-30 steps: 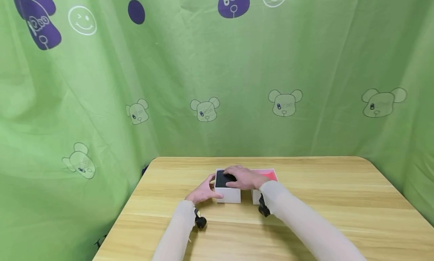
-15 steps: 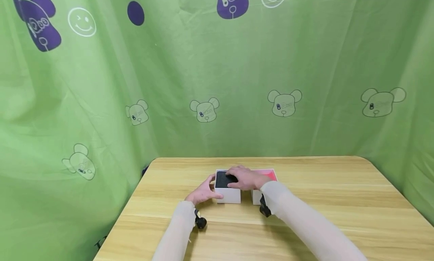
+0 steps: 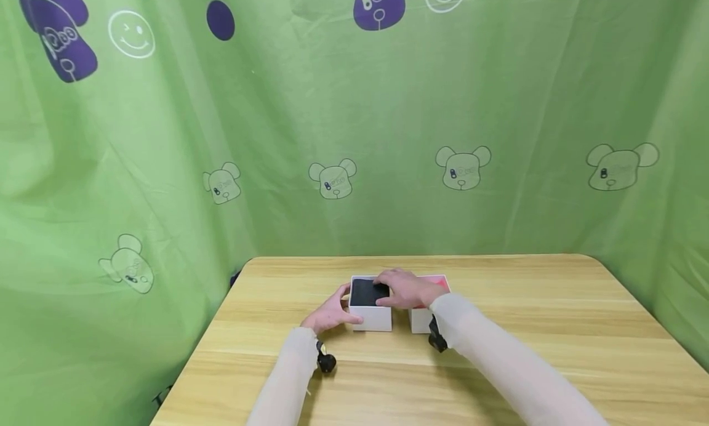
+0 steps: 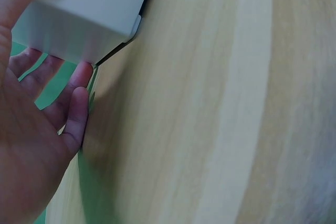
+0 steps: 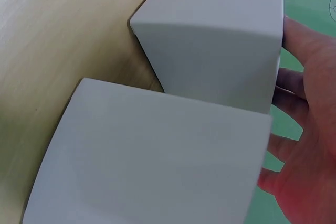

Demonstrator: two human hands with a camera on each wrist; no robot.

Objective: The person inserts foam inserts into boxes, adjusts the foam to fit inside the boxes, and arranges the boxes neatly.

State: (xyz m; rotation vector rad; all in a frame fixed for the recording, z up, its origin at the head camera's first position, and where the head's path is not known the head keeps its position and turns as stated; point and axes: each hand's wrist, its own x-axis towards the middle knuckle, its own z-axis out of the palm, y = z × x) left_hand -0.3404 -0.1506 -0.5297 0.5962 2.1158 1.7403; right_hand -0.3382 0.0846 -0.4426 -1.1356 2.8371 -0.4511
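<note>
A white box (image 3: 371, 319) stands on the table, its top side filled by a flat black piece (image 3: 365, 293). My left hand (image 3: 331, 313) grips this box from the left, thumb on the front face and fingers round the far side. From above, my right hand (image 3: 407, 289) lies over the box's right rim, its thumb and fingertips at the edge of the black piece. To the right stands a second white box (image 3: 418, 321) with a pinkish-red inside, partly covered by the right hand and wrist. The right wrist view shows fairly straight fingers (image 5: 294, 40) along the tops of both boxes.
Both boxes stand on a light wooden table (image 3: 526, 333), with a narrow gap between them. A green curtain (image 3: 388, 106) with printed bears hangs behind and at both sides. Each wrist carries a small black camera (image 3: 327, 362).
My right hand has slid slightly to the right, showing more of the black piece. The left hand keeps its grip on the box.
</note>
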